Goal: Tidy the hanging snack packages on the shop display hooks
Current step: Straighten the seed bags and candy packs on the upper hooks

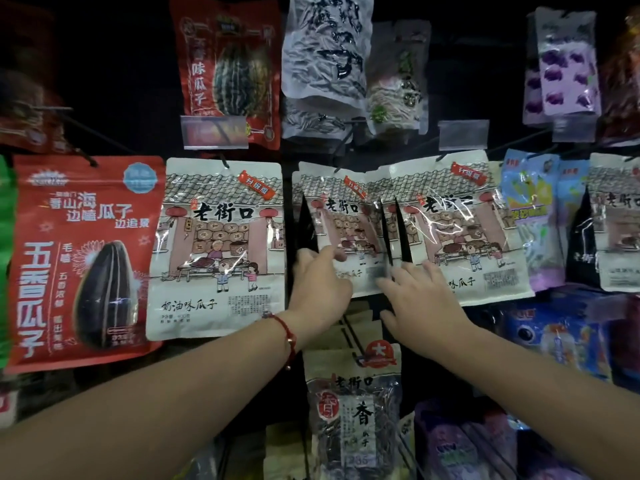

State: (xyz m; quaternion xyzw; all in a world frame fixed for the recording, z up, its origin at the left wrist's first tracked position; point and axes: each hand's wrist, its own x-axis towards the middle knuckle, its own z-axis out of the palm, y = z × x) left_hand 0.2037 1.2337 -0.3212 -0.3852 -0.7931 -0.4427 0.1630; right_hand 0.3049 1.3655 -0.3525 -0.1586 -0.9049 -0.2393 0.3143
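Left hand (317, 289) and right hand (420, 299), fingers spread flat and released against the crooked white packet (346, 230) mid-frame: risk of shoving it off its hook (341, 143).

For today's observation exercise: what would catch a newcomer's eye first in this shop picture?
Two bare hands, left hand and right hand, meet at the centre on a white seed packet hanging in the middle row. At far left hangs a big red sunflower-seed bag, with a matching white packet beside it.

White packet (216, 247): 老街口, 奶油味瓜子; red packet (83, 258): 五香瓜子; lower packet (353, 410): 老街口, 香.
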